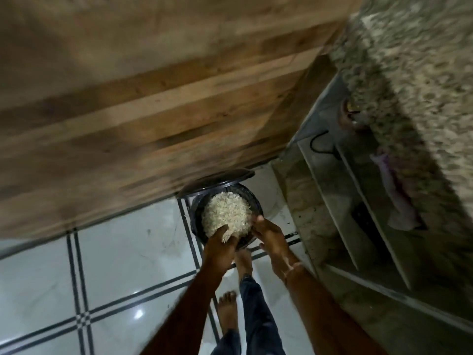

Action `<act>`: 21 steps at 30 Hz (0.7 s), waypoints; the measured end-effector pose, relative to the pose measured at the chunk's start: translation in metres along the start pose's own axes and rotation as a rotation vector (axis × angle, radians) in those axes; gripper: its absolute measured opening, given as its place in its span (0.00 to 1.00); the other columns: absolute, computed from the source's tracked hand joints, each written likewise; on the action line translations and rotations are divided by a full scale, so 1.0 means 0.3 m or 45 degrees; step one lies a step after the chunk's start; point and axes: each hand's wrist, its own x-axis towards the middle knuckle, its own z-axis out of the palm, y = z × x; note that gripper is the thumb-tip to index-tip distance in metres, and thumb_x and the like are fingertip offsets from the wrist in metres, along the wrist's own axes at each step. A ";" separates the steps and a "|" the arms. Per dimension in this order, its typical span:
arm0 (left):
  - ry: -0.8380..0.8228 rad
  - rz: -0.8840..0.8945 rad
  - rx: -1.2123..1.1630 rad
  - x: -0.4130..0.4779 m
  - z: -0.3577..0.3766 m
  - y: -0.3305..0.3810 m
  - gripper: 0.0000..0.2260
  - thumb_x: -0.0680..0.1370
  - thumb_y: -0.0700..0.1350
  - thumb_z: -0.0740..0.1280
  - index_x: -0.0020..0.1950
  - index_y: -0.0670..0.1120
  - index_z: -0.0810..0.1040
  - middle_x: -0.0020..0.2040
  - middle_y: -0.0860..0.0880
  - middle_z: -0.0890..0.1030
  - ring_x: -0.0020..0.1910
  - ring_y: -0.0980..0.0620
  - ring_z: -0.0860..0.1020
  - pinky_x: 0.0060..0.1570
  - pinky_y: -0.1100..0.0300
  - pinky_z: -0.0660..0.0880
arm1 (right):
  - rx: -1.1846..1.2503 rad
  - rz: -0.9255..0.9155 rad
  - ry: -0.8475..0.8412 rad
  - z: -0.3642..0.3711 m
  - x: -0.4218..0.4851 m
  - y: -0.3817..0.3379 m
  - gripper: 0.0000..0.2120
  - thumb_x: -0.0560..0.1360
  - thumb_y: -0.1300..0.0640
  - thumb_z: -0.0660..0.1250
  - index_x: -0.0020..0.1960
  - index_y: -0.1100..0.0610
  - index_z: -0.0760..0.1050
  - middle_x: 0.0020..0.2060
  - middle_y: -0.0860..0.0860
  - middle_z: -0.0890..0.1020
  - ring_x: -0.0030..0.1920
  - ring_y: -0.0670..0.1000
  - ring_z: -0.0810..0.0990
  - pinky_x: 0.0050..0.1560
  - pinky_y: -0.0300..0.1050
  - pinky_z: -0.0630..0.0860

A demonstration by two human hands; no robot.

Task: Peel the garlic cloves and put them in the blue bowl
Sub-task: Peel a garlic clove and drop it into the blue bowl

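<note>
Apparently peeling done: left hand (220, 245), right hand (268, 234) grip 6 o'clock rim of dark round container (257, 203) heaped with white papery skins (226, 213); blue bowl unseen.

White tiled floor (115, 252), wooden panel (128, 98) — dim

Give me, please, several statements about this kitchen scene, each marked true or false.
1. The left hand and the right hand both hold the container at its near rim. True.
2. The container is heaped with pale flakes. True.
3. The floor is bare wood. False: it is pale tile with dark lines.
4. The person wears shoes. False: the foot is bare.
5. A thin band sits on the left wrist. False: it is on the right wrist.
</note>
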 end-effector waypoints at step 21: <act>-0.481 1.419 0.693 -1.380 0.665 0.189 0.15 0.81 0.46 0.69 0.68 0.52 0.79 0.67 0.50 0.80 0.65 0.49 0.78 0.64 0.53 0.76 | -0.440 -0.862 1.012 -1.031 -1.365 0.228 0.12 0.86 0.44 0.59 0.58 0.45 0.81 0.54 0.42 0.83 0.55 0.39 0.79 0.57 0.38 0.75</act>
